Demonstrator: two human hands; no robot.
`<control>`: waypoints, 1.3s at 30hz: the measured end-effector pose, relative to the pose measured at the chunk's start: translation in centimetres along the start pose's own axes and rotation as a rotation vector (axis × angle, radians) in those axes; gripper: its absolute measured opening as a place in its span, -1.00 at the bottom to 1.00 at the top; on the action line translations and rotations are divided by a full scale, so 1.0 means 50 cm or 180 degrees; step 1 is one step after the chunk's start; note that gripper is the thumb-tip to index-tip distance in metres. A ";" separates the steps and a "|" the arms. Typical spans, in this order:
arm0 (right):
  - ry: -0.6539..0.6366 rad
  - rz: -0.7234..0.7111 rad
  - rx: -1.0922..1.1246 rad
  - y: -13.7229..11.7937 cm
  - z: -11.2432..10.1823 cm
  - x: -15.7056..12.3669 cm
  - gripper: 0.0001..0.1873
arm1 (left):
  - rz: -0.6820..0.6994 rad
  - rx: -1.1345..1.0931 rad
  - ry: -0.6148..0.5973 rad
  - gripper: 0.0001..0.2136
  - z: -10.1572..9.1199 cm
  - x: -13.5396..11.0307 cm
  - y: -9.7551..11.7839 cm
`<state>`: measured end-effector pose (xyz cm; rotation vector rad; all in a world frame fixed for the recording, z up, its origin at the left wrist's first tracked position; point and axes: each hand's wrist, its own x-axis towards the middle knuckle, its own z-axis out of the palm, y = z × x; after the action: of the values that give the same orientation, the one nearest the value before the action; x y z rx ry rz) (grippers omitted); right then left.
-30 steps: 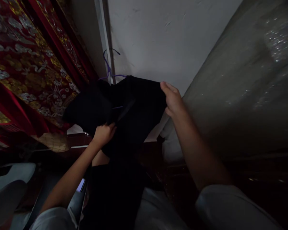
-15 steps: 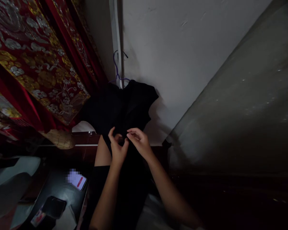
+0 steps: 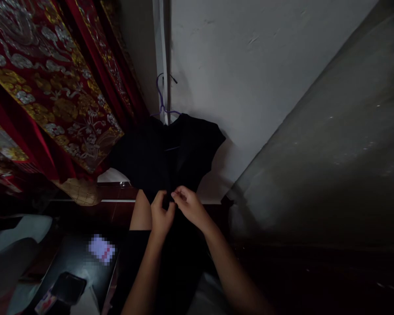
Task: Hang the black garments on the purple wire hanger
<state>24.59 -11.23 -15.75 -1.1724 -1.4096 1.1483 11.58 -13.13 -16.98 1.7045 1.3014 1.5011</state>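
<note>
A black short-sleeved garment (image 3: 197,148) hangs by a thin purple hanger (image 3: 162,103) against the wall. Its front gapes, and the hanger's lower bar shows through the gap. At its lower front, my left hand (image 3: 162,214) is closed with thumb and fingers curled on the dark cloth. Close on its right, my right hand (image 3: 188,203) pinches the other side of the front, fingertips together. The fingertips of both hands nearly meet. Any button or fastener between them is too dark to make out.
Red cloth with gold and silver embroidery (image 3: 65,87) hangs at the left. Below it, a low black table (image 3: 65,249) bears a lit phone (image 3: 101,249) and a dark phone-like object (image 3: 68,287). A grey-green sheet-like surface (image 3: 331,162) slants along the right.
The garment's front has spread wider, baring the hanger bar. My left hand's fingers have drawn in from spread to curled on the cloth. Both hands sit slightly lower in view.
</note>
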 end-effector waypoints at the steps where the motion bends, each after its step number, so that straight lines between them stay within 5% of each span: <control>1: -0.0066 0.0043 0.0034 -0.003 -0.003 -0.003 -0.72 | 0.0024 0.0034 0.0044 -0.88 0.000 0.000 0.001; 7: -0.0266 0.0104 0.0052 -0.017 -0.014 -0.015 -0.71 | 0.0077 -0.0011 0.0267 -0.72 0.008 -0.011 -0.005; 17: -0.0256 0.0216 0.0208 -0.030 -0.019 -0.017 -0.65 | 0.0357 0.0145 0.0036 -0.93 -0.006 0.006 0.005; 24: -0.0169 0.0631 0.1130 -0.053 -0.015 0.004 -0.59 | 0.0239 0.0173 0.0043 -0.87 -0.007 0.009 0.019; 33: 0.0255 -0.0147 0.1888 -0.226 -0.065 0.201 -0.60 | 0.0111 0.0406 -0.0064 -0.87 0.012 0.027 -0.043; 39: 0.0489 -0.0646 0.1608 -0.300 -0.064 0.231 -0.68 | 0.0204 0.0238 -0.0565 -0.92 -0.016 0.091 0.018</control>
<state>24.93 -1.05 0.54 -0.7244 -1.0131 1.1536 10.76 -9.62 -13.96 1.8965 1.2340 1.3162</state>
